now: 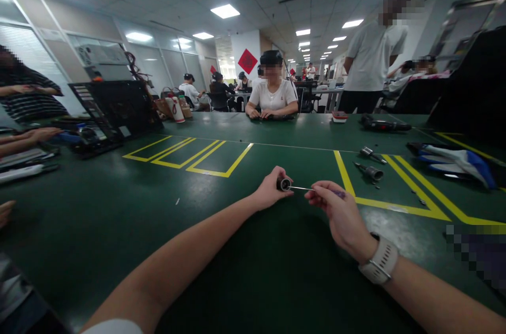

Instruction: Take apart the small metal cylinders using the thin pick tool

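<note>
My left hand (272, 190) is closed round a small dark cylindrical part (284, 184) with a metal-rimmed open end facing me and to the right. In my right hand (336, 210) is a screwdriver (340, 194) with a purple handle, gripped between thumb and fingers. Its thin shaft points left and its tip meets the open end of the cylinder; how deep it goes I cannot tell. Both hands are just above the green table. To the right, a grey metal part with a pointed shaft (371, 172) and a smaller similar part (371, 154) lie by yellow tape.
The green table (158, 249) carries yellow tape outlines (209, 172). Blue-and-white gloves (458, 163) and a black power tool (385, 123) lie at the right. A black panel-like case (118, 105) stands left. A person (272, 94) sits opposite; others are at both sides.
</note>
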Demonstrator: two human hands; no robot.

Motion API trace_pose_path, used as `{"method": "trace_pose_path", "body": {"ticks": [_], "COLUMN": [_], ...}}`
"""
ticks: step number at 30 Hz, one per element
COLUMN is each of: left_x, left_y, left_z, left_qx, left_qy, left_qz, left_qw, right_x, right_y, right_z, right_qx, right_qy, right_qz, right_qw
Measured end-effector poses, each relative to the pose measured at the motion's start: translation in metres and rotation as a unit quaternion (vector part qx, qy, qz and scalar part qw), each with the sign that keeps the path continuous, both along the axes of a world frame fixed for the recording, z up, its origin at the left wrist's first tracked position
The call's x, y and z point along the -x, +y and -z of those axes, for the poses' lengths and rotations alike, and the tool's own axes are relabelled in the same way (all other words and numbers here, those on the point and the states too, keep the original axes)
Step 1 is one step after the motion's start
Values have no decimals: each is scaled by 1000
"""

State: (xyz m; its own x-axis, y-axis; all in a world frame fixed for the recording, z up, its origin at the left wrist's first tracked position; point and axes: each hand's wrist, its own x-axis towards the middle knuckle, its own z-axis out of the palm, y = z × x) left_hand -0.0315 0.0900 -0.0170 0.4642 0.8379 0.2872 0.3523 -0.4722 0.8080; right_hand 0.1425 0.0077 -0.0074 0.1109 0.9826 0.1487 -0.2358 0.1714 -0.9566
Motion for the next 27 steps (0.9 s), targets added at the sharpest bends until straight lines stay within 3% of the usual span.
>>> {"method": "trace_pose_path", "body": {"ticks": [2, 6, 10, 16, 19, 22, 27], "left_x": [-1, -2, -3, -5, -5, -5, -4], "left_y": [0, 0, 0, 2, 0, -3, -2], "left_z": [1, 2, 4, 8, 7, 6, 7], "left_qx": [22, -25, -27, -116, -133, -92, -54], "left_qy": [-1, 13, 1, 36, 30, -9, -53], "left_qz": [7, 12, 32, 28, 24, 42, 71], "left_qw": [1000, 1000, 999, 992, 990, 995, 995], "right_x": [-3, -2, 1, 4, 4, 3, 3], "right_y": [-2, -9, -12, -14, -14, -12, -10], "right_z": [5, 5, 4, 2, 1, 3, 6], "right_qx": [3, -14, -22, -21, -3, 35, 89], "right_qy": [-9, -59, -149, -214, -175, -53, 70], "right_qz": [-10, -24, -22, -15, -29, -59, -100], "right_qw": [1000, 998, 988, 976, 984, 996, 988]}}
